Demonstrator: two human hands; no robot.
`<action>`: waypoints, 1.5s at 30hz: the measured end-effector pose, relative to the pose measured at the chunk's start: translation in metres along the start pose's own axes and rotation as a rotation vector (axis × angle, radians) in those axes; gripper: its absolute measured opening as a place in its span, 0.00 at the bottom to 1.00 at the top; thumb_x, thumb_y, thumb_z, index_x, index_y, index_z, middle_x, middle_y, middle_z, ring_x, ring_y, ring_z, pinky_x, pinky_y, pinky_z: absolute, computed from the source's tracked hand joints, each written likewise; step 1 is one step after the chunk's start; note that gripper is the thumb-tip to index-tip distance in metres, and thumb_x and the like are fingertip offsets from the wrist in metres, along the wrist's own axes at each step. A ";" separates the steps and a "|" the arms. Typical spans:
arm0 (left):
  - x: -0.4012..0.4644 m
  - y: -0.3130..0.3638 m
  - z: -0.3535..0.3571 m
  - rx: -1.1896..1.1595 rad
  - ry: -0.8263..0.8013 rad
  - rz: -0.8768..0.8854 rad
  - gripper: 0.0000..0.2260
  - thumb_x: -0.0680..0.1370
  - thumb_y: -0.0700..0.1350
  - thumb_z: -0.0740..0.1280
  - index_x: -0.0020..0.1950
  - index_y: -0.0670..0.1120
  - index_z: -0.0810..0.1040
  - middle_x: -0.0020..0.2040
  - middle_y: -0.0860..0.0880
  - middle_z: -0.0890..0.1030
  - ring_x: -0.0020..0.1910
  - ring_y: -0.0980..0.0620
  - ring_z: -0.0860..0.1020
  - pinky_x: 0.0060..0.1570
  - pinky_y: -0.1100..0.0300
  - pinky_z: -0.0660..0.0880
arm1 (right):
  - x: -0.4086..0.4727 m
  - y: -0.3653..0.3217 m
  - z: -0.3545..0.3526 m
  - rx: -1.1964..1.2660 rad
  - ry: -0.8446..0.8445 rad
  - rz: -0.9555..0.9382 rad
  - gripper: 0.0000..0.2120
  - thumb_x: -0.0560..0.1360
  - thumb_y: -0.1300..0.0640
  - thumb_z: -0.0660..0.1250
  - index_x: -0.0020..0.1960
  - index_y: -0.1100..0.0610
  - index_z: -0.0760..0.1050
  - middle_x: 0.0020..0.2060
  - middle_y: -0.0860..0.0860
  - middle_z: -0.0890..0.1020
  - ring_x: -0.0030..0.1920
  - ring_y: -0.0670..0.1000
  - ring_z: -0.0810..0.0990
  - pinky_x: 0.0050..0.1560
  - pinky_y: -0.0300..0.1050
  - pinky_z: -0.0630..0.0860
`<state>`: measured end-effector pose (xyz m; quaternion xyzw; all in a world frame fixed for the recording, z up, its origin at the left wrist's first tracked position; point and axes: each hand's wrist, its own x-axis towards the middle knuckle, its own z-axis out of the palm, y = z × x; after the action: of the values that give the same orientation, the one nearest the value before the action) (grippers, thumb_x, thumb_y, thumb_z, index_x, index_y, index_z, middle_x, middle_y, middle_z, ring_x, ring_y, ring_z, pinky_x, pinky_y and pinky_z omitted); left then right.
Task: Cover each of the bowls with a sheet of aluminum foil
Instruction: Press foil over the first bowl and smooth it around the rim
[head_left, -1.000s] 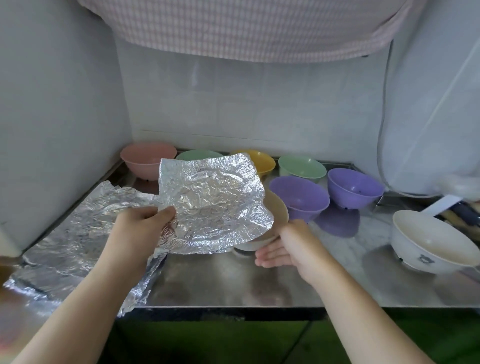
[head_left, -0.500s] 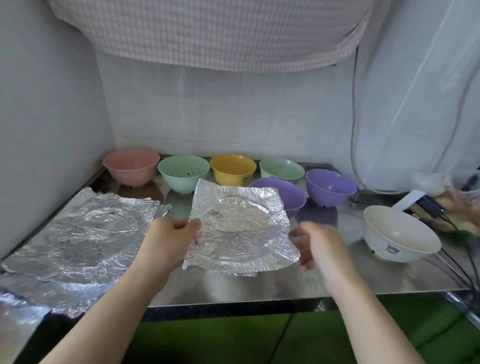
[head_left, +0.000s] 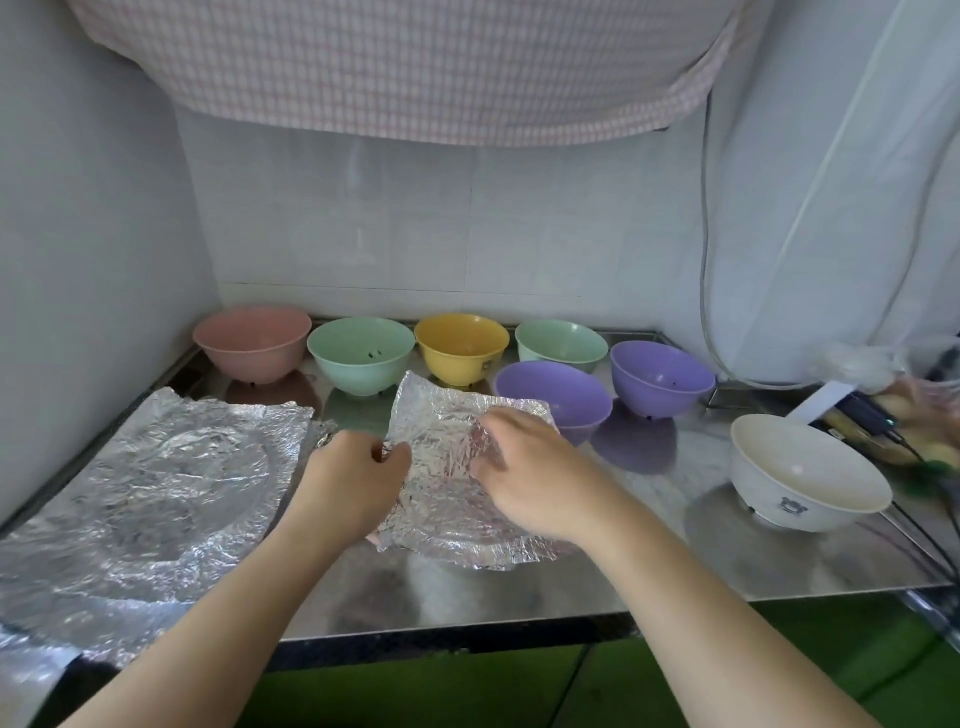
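Foil sheet (head_left: 452, 493) draped over hidden bowl.
Left hand (head_left: 353, 480) pinches edge, right hand (head_left: 524, 478) presses flat; hard pressing risks tearing.

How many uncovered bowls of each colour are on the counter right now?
Pink bowl: 1
Green bowls: 2
Yellow bowl: 1
Purple bowls: 2
White bowl: 1
Total: 7 uncovered. Whatever sits under the foil sheet is hidden and not counted.

Bowls (head_left: 462, 348) line up behind the foil sheet (head_left: 457, 467).
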<state>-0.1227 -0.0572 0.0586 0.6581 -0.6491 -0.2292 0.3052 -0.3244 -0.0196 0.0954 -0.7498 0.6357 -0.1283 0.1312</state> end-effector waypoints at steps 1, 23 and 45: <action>0.000 0.000 0.001 0.016 0.003 0.012 0.22 0.82 0.52 0.64 0.33 0.41 0.69 0.27 0.47 0.73 0.26 0.50 0.71 0.27 0.58 0.66 | 0.003 -0.001 0.005 -0.030 -0.012 -0.025 0.27 0.87 0.46 0.58 0.83 0.54 0.60 0.83 0.48 0.62 0.82 0.51 0.57 0.80 0.49 0.56; 0.007 -0.003 0.013 0.350 0.235 0.635 0.21 0.75 0.35 0.70 0.67 0.38 0.75 0.63 0.39 0.75 0.58 0.36 0.74 0.58 0.42 0.76 | 0.013 0.009 0.047 -0.202 0.030 0.051 0.41 0.80 0.30 0.53 0.86 0.45 0.45 0.87 0.49 0.47 0.86 0.56 0.43 0.84 0.58 0.43; 0.010 0.005 0.057 0.398 -0.200 0.480 0.34 0.83 0.61 0.43 0.85 0.44 0.55 0.86 0.46 0.56 0.85 0.46 0.53 0.82 0.49 0.49 | 0.014 0.018 0.042 -0.069 0.024 0.076 0.34 0.84 0.46 0.52 0.87 0.51 0.46 0.86 0.43 0.46 0.85 0.45 0.42 0.80 0.41 0.38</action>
<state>-0.1654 -0.0724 0.0231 0.5074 -0.8444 -0.0830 0.1504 -0.3239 -0.0352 0.0498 -0.7277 0.6692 -0.1102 0.1025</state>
